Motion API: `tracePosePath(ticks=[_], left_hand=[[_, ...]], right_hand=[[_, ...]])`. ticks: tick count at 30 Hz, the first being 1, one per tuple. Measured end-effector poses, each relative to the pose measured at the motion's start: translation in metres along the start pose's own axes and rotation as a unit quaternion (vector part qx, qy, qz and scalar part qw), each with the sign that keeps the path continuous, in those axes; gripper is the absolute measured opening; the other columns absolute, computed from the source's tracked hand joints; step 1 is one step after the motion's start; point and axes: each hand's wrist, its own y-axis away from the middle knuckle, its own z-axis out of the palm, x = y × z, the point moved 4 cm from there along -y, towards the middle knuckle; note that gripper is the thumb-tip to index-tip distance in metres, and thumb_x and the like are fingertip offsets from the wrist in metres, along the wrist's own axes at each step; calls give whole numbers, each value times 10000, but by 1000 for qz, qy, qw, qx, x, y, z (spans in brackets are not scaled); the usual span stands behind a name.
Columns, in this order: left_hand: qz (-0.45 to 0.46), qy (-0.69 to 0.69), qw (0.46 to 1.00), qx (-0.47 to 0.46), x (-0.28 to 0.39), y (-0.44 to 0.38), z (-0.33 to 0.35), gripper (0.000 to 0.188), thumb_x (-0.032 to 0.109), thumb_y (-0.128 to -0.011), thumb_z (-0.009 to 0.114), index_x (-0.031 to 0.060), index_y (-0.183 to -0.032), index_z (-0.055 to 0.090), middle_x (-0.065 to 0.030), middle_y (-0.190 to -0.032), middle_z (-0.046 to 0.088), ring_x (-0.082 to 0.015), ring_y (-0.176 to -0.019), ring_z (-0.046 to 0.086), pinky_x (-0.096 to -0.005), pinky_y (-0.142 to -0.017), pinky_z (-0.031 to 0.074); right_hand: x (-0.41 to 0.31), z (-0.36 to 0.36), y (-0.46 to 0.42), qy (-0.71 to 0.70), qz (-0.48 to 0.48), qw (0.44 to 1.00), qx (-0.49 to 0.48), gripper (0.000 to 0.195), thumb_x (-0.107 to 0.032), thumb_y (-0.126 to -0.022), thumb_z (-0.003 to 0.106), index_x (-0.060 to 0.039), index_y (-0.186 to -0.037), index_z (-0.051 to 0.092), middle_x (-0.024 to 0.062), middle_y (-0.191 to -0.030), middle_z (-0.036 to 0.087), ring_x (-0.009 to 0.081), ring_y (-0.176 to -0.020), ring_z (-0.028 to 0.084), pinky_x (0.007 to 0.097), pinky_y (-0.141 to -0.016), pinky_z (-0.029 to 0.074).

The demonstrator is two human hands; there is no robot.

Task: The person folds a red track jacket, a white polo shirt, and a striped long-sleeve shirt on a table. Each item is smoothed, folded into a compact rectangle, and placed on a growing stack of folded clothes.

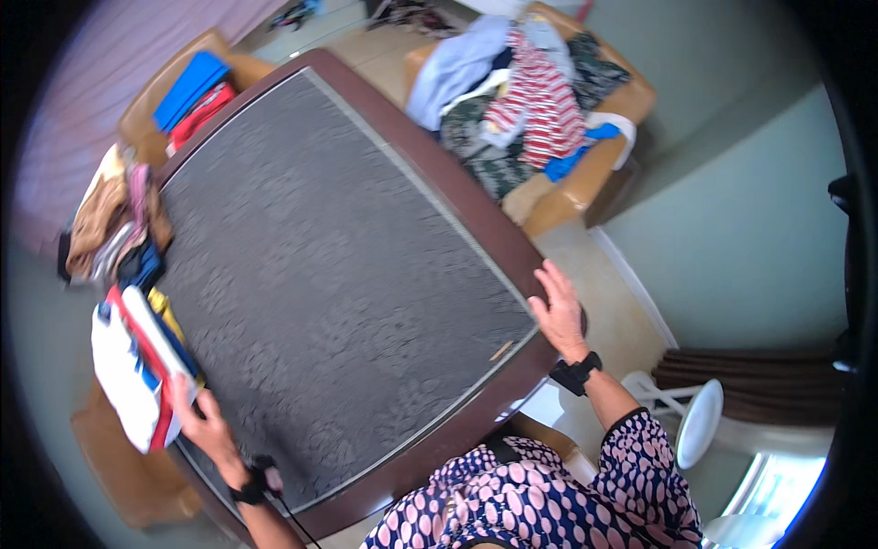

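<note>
My left hand [206,429] has its fingers on the near edge of a folded white garment with red and blue parts [127,370]; whether they grip it I cannot tell. That garment is by the left edge of the table, and a bit of yellow cloth [164,312] shows beside it. Over the right corner of the table, my right hand [559,312] is spread with nothing in it. Between my hands is the dark grey patterned tabletop [343,267], set in a reddish-brown frame [439,161]. Both wrists wear black bands.
A pile of mixed clothes [110,226] is at the left edge. Blue and red folded cloths [192,92] rest on a tan chair [134,127] beyond. Loose clothes [535,103] cover another tan chair at the upper right. A white stool [699,422] lies tipped by a brown curtain [748,384].
</note>
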Motion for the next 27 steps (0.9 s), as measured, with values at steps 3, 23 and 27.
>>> tracePosePath(ticks=[3,23,27], left_hand=[[60,4,978,-199,46,43,89,552,158,-850,625,8,-1348,440,-218,-1446,355,-380,-1370,281,-475,-1105,231],[-25,-247,895,-370,97,50,159,821,606,-885,427,127,-1502,171,-107,-1575,72,-359,-1441,41,-641,-1075,122],[-44,-223,897,-380,109,38,177,796,430,-877,542,135,-1504,151,-106,-1576,57,-372,-1437,48,-651,-1067,152]], right_hand=[[25,-5,20,33,13,997,-70,571,-249,-814,645,-55,-1321,469,153,-1436,391,322,-1317,367,447,-1066,296],[47,-2,12,-54,45,988,-138,653,-410,-892,553,-96,-1417,323,156,-1057,558,338,-908,590,428,-720,507],[50,-8,15,-46,52,988,-137,650,-412,-889,557,-106,-1416,331,158,-1044,566,340,-894,595,429,-711,508]])
